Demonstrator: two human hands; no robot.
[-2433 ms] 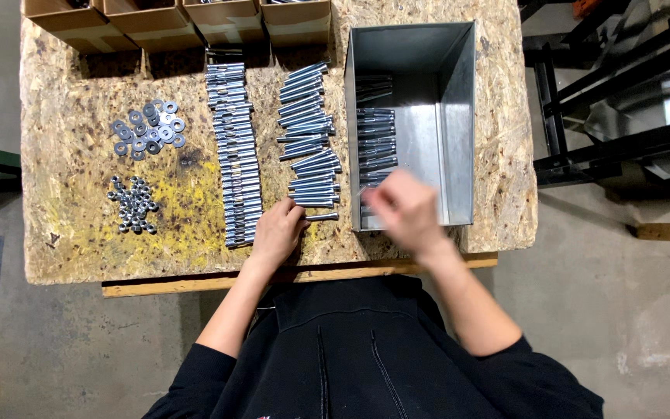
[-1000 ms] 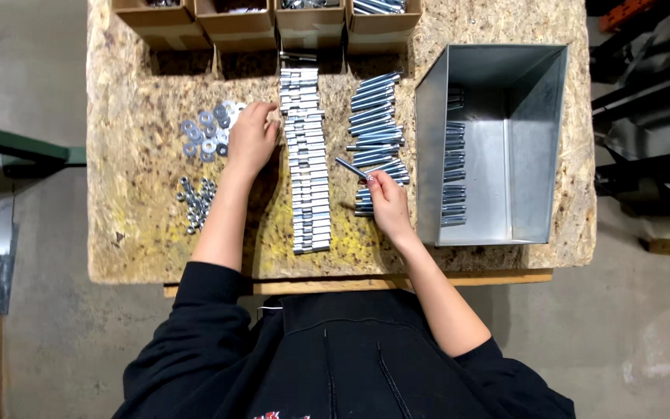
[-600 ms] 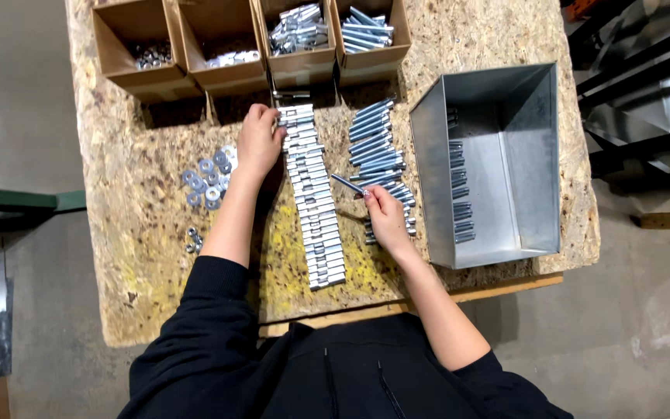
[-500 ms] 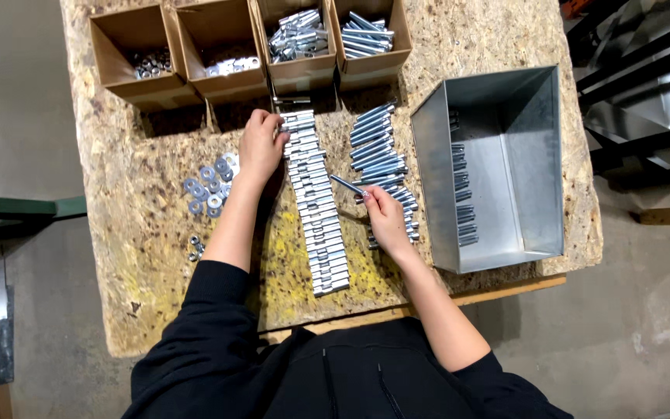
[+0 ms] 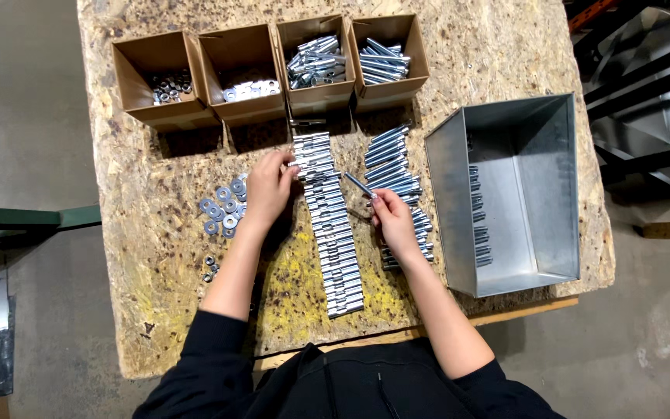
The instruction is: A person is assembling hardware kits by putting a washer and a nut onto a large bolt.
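The right hand (image 5: 394,223) is closed in a pinch around one silver bolt (image 5: 358,185), which juts up and to the left from its fingertips, clear of the surface. Just beyond and to the right of this hand lies a loose row of bolts (image 5: 397,167), some running under the wrist. Farther right, close to that row, stands a grey metal bin (image 5: 556,178), tipped so its open mouth shows, with a column of bolts against its inner left wall.

The left hand (image 5: 267,190) lies palm down with fingers curled, its fingertips touching the upper end of a long column of sleeved bolts (image 5: 333,233) that runs between the two hands toward the person. Whether it grips one of them cannot be told. Just left of this hand sits a cluster of flat washers (image 5: 222,208), and nearer the person a few small nuts (image 5: 209,268).

Beyond both hands, four open cardboard boxes (image 5: 157,116) stand in a row on the chipboard surface (image 5: 505,54), holding nuts, washers and bolts.
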